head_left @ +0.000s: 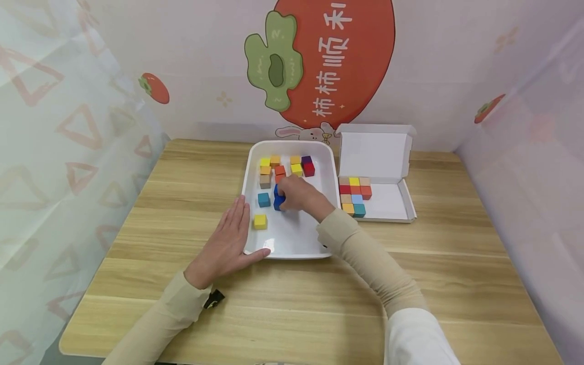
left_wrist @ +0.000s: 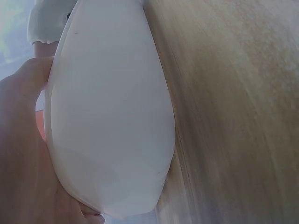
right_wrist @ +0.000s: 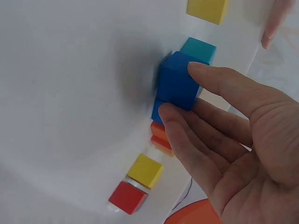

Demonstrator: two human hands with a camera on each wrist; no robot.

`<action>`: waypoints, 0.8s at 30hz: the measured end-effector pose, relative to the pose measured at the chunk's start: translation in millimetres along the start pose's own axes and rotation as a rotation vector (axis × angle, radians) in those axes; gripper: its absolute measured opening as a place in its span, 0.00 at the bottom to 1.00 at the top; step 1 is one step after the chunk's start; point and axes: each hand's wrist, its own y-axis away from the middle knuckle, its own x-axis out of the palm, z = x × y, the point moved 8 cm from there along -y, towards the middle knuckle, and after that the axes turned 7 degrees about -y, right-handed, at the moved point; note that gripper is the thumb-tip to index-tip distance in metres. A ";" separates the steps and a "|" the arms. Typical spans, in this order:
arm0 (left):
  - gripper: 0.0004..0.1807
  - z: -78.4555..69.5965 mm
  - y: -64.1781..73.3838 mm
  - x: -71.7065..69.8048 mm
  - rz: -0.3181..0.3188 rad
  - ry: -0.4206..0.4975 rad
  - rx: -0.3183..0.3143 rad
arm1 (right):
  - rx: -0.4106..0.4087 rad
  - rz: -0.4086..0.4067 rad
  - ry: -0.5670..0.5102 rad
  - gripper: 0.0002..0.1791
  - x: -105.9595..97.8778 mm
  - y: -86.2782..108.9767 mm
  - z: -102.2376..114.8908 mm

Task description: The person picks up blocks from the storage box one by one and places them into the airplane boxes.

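Observation:
My right hand (head_left: pixel 298 193) reaches into the white tray (head_left: pixel 298 241) and pinches a blue cube (right_wrist: pixel 178 81) between thumb and fingers. Another blue cube (right_wrist: pixel 158 112) sits right beside it, partly hidden by the fingers. A teal cube (head_left: pixel 263 199) lies just left of the held one, and a yellow cube (head_left: pixel 260 221) sits nearer the front. My left hand (head_left: pixel 225 243) rests at the tray's front left corner, fingers straight along the left side and thumb over the front rim. In the left wrist view that hand lies against the tray's outer wall (left_wrist: pixel 112 107).
Several cubes in yellow, orange, red, purple and wood colour, including a dark red cube (head_left: pixel 308 169), stand at the tray's far end. To the right, an open white cardboard box (head_left: pixel 388 200) holds rows of coloured cubes along its left side. Both stand on a wooden table (head_left: pixel 292 309).

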 end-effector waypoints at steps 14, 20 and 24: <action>0.69 2.3 -1.8 3.1 0.011 -0.009 -0.004 | -0.045 -0.079 -0.029 0.18 -74.2 47.2 0.5; 0.69 2.7 -2.4 2.0 0.011 -0.012 -0.005 | -0.006 -0.115 -0.069 0.22 -97.9 81.1 -32.9; 0.69 2.1 -1.8 1.7 0.012 -0.014 -0.002 | 0.027 -0.147 -0.070 0.19 -108.2 105.9 -65.7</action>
